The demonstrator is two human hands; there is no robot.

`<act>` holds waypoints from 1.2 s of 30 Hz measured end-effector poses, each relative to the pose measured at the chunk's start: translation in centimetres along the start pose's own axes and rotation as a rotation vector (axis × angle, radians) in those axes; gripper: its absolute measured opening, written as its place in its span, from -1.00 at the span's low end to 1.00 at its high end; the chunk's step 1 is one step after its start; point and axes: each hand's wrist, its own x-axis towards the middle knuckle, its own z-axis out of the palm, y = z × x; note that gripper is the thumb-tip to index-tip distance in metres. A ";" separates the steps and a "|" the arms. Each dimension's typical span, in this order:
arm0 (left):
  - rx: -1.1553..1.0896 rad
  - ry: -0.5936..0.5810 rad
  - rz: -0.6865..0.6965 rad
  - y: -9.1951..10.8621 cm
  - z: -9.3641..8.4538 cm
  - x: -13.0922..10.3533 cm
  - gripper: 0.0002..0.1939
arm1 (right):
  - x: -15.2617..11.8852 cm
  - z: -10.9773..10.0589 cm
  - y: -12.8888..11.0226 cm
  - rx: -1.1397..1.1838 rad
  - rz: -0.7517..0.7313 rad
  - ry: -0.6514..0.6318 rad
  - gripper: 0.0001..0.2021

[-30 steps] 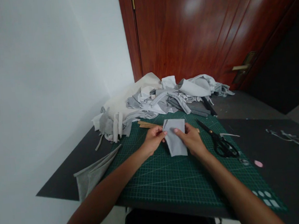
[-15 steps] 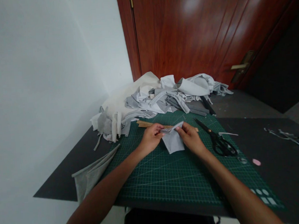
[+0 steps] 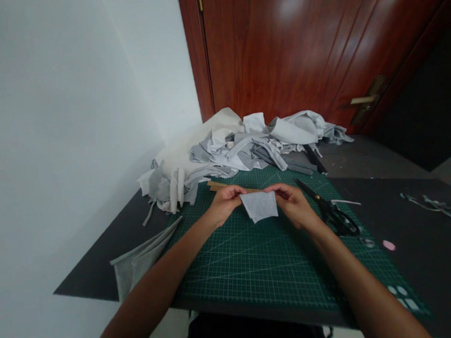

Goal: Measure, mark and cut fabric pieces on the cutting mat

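1. While the head view shows both hands pinching its far edge, the grey cloth [image 3: 260,206] sits between left hand [image 3: 225,204] and right hand [image 3: 294,205], seemingly raised off the green cutting mat [image 3: 249,271].
2. Risk: uneven pinch could skew the piece or drop a corner; limp fabric would be the cause.
3. Brown strips [image 3: 214,186] lie just beyond the fingers; a low sweep could shove them.
4. Black scissors [image 3: 336,217], right, tips far: drifting right could bump them.
5. Textures: cloth matte, thin, roughly four-sided; strips flat, stiff-looking; mat gridded; far scrap pile [image 3: 243,149] crumpled, soft; pink piece [image 3: 388,245] rounded, material unclear.
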 end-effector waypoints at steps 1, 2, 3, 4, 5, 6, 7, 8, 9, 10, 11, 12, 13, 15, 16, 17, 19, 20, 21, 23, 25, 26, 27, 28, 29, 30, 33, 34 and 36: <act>-0.006 0.004 0.011 0.1 0.1 0.0 -0.67 | 0.0 -0.1 0.0 -0.010 -0.007 0.003 -0.81; -0.008 0.007 0.026 0.3 0.1 -0.1 -0.67 | 0.0 -0.1 0.0 -0.025 -0.015 0.007 -0.81; 0.000 0.007 0.045 0.6 0.2 -0.1 -0.68 | 0.1 -0.2 -0.1 -0.043 -0.025 0.011 -0.81; 0.021 0.001 0.066 0.8 0.2 -0.1 -0.70 | 0.1 -0.2 -0.1 -0.068 -0.039 0.014 -0.82; 0.055 -0.009 0.089 1.0 0.3 -0.1 -0.73 | 0.1 -0.2 -0.2 -0.099 -0.059 0.018 -0.82; 0.098 -0.021 0.110 1.2 0.3 -0.1 -0.77 | 0.1 -0.3 -0.2 -0.136 -0.085 0.022 -0.83; 0.141 -0.032 0.126 1.4 0.4 -0.1 -0.80 | 0.1 -0.3 -0.2 -0.176 -0.115 0.027 -0.83; 0.175 -0.038 0.136 1.5 0.4 -0.1 -0.83 | 0.1 -0.3 -0.2 -0.213 -0.142 0.030 -0.84; 0.195 -0.038 0.140 1.5 0.4 -0.1 -0.85 | 0.1 -0.3 -0.2 -0.242 -0.164 0.035 -0.84; 0.203 -0.034 0.140 1.5 0.4 -0.1 -0.86 | 0.1 -0.3 -0.1 -0.261 -0.176 0.038 -0.84; 0.204 -0.032 0.138 1.4 0.4 -0.1 -0.86 | 0.1 -0.3 -0.1 -0.267 -0.176 0.042 -0.83; 0.201 -0.031 0.135 1.4 0.4 0.0 -0.86 | 0.1 -0.3 0.0 -0.263 -0.167 0.048 -0.83; 0.198 -0.032 0.132 1.3 0.4 0.0 -0.85 | 0.1 -0.3 0.1 -0.253 -0.153 0.055 -0.82; 0.191 -0.037 0.126 1.3 0.3 0.0 -0.82 | 0.2 -0.3 0.2 -0.227 -0.127 0.064 -0.81; 0.188 -0.040 0.125 1.3 0.2 0.0 -0.80 | 0.1 -0.2 0.2 -0.218 -0.122 0.067 -0.81; 0.176 -0.043 0.122 1.3 0.1 0.0 -0.78 | 0.1 -0.2 0.1 -0.217 -0.124 0.072 -0.82; 0.109 -0.055 0.100 1.3 0.0 -0.2 -0.71 | 0.1 -0.2 -0.1 -0.240 -0.149 0.086 -0.83; 0.060 -0.062 0.083 1.3 0.0 -0.2 -0.67 | 0.0 -0.2 -0.2 -0.262 -0.164 0.091 -0.83; 0.009 -0.068 0.065 1.3 0.0 -0.3 -0.64 | -0.1 -0.2 -0.4 -0.283 -0.176 0.094 -0.83; -0.069 -0.082 0.028 1.3 0.0 -0.5 -0.59 | -0.2 -0.3 -0.6 -0.312 -0.186 0.090 -0.83; -0.100 -0.091 0.000 1.5 0.0 -0.6 -0.58 | -0.3 -0.3 -0.7 -0.320 -0.184 0.081 -0.82; -0.112 -0.095 -0.013 1.6 0.0 -0.6 -0.58 | -0.3 -0.4 -0.7 -0.318 -0.179 0.079 -0.81; -0.123 -0.099 -0.025 1.7 0.0 -0.7 -0.58 | -0.3 -0.4 -0.7 -0.314 -0.171 0.076 -0.81; -0.131 -0.102 -0.033 1.8 0.0 -0.7 -0.59 | -0.2 -0.5 -0.7 -0.305 -0.160 0.071 -0.81; -0.135 -0.103 -0.037 1.8 0.0 -0.7 -0.60 | -0.2 -0.5 -0.6 -0.290 -0.146 0.064 -0.82; -0.137 -0.101 -0.040 1.9 0.0 -0.7 -0.61 | -0.1 -0.6 -0.5 -0.269 -0.132 0.055 -0.82; -0.132 -0.088 -0.053 1.9 0.0 -0.7 -0.64 | 0.0 -0.7 -0.3 -0.185 -0.098 0.019 -0.84; -0.127 -0.084 -0.059 1.8 0.0 -0.7 -0.64 | 0.1 -0.8 -0.3 -0.162 -0.092 0.009 -0.84; -0.119 -0.069 -0.070 1.5 0.0 -0.7 -0.66 | 0.1 -0.8 -0.4 -0.134 -0.085 -0.008 -0.84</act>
